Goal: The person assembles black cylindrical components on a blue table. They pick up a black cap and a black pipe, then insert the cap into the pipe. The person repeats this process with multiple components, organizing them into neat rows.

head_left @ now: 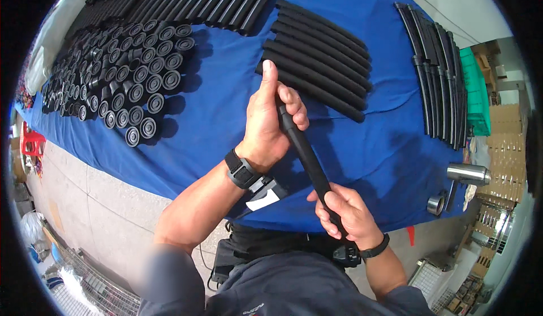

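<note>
Held slantwise in front of me is a black tube (308, 160) with a raised collar near its upper part. My left hand (266, 118) has its fingers curled round the upper end, thumb pointing up and away; that end is partly hidden by the palm and fingers. Lower down and to the right, my right hand (346, 209) closes round the other end, close to the table's near edge. Just beyond my left hand, several textured black tubes (322, 50) lie side by side on the blue cloth (226, 84).
Many round black caps (136, 92) stand at the left, with long black tubes (226, 2) behind them. Collared black tubes (435, 84) lie at the right beside a green bin (476, 92). A metal cylinder (468, 173) and metal ring (435, 204) are near the right edge.
</note>
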`<state>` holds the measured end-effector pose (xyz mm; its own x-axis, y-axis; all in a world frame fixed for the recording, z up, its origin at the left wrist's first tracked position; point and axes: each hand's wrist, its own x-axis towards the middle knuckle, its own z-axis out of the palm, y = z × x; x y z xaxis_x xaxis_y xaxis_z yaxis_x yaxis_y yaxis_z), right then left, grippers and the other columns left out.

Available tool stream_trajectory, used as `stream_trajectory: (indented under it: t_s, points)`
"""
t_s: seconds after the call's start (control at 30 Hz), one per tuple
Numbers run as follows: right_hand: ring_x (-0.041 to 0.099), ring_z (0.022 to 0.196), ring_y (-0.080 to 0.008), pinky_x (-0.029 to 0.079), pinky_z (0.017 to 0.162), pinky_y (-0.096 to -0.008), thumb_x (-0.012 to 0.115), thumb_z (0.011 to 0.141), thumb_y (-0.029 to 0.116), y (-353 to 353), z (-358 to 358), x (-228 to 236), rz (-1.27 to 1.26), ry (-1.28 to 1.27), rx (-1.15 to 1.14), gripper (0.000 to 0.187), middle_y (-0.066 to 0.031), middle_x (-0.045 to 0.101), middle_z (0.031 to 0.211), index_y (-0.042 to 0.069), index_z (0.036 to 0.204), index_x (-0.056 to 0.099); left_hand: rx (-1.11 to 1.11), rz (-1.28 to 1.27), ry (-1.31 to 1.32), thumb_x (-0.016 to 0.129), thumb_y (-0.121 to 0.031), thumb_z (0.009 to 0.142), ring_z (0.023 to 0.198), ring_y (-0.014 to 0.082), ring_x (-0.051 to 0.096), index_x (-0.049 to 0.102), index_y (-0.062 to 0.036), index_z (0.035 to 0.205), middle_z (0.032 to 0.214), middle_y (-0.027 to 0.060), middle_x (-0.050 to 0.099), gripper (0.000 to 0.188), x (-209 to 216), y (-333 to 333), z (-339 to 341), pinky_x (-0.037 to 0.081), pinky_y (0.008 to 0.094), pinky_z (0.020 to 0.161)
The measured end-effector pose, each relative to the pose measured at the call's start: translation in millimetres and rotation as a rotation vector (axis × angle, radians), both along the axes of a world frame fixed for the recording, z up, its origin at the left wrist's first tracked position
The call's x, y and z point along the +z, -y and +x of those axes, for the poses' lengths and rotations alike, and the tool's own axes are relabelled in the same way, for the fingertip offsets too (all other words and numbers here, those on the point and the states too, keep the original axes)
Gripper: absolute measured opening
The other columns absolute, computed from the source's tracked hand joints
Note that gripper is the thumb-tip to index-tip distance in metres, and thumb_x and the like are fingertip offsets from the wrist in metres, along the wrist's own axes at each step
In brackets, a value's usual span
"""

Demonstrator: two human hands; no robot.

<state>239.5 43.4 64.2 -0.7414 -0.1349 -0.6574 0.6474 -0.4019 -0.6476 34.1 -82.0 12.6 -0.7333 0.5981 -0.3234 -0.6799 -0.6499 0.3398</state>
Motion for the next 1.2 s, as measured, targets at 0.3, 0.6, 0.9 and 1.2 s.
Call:
stream_trajectory:
  t_s: [0.3, 0.6, 0.9, 1.2]
  points:
    - [0.048, 0.049, -0.0053, 0.04, 0.042, -0.0221, 0.051, 0.109, 0.032, 13, -4, -1, 0.402, -0.139, 0.131, 0.031, 0.0003, 0.053, 0.071, 0.002, 0.111, 0.057, 0.063, -0.102, -0.008, 0.051, -0.063, 0.101, 0.049, 0.0147, 0.044, 0.046, -0.0174, 0.065, 0.057, -0.0011, 0.041, 0.058, 5, -1, 2, 0.037, 0.0301, 0.046]
    - [0.052, 0.048, -0.006, 0.041, 0.041, -0.0238, 0.054, 0.108, 0.031, 19, -6, 1, 0.605, -0.165, 0.133, 0.03, 0.0002, 0.055, 0.067, 0.002, 0.1, 0.056, 0.061, -0.117, -0.066, 0.051, -0.059, 0.103, 0.051, 0.0181, 0.045, 0.046, -0.0161, 0.069, 0.06, 0.0012, 0.043, 0.055, 1, -2, 0, 0.039, 0.0331, 0.049]
    - [0.062, 0.057, -0.0172, 0.047, 0.042, -0.0247, 0.054, 0.106, 0.035, -9, -2, -19, -0.517, -0.134, -0.024, 0.053, -0.015, 0.065, 0.097, 0.0, 0.144, 0.042, 0.04, 0.102, -0.036, 0.044, -0.06, 0.105, 0.053, 0.015, 0.043, 0.05, -0.0135, 0.068, 0.06, 0.0002, 0.041, 0.059, -6, 4, -10, 0.037, 0.03, 0.049]
    - [0.058, 0.052, -0.0097, 0.044, 0.046, -0.0292, 0.062, 0.103, 0.024, -2, -5, -20, 0.939, -0.527, 0.227, 0.039, -0.0089, 0.064, 0.082, -0.001, 0.131, 0.051, 0.028, 0.014, -0.137, 0.052, -0.049, 0.105, 0.059, 0.0146, 0.046, 0.054, -0.0124, 0.075, 0.065, 0.0, 0.045, 0.048, -10, 2, -12, 0.041, 0.0289, 0.056]
